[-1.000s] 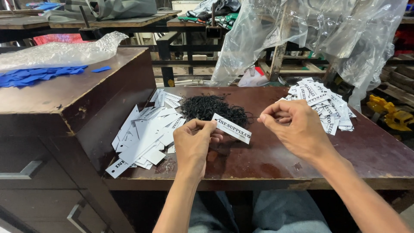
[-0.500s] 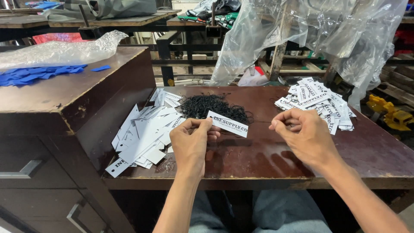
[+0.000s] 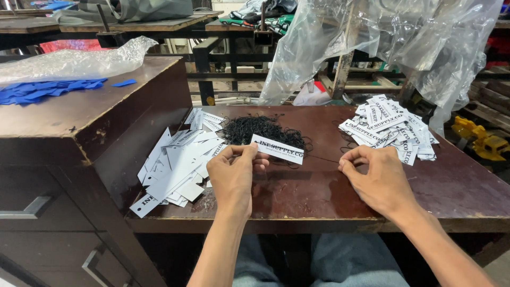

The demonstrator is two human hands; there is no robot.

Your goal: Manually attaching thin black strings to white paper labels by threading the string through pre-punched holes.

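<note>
My left hand (image 3: 232, 175) pinches one end of a white printed paper tag (image 3: 278, 148) and holds it level above the brown table (image 3: 297, 196). My right hand (image 3: 372, 178) is to the right of the tag, with thumb and forefinger pinched on a thin black string (image 3: 321, 157) that runs back to the tag. Just behind the tag lies a tangled heap of black strings (image 3: 260, 129). A pile of white tags (image 3: 178, 162) lies at the left of the table. A second pile of printed tags (image 3: 388, 127) lies at the right.
A higher brown cabinet (image 3: 79, 122) with drawers stands at the left, with blue pieces (image 3: 42, 90) and a clear plastic bag (image 3: 74, 58) on top. Large clear plastic sheeting (image 3: 398, 37) hangs behind the table. Benches and clutter fill the background. A yellow object (image 3: 478, 135) lies at right.
My right hand has moved away from the tag to the right, drawing the black string out. My left hand has kept hold of the tag, nearly still.
</note>
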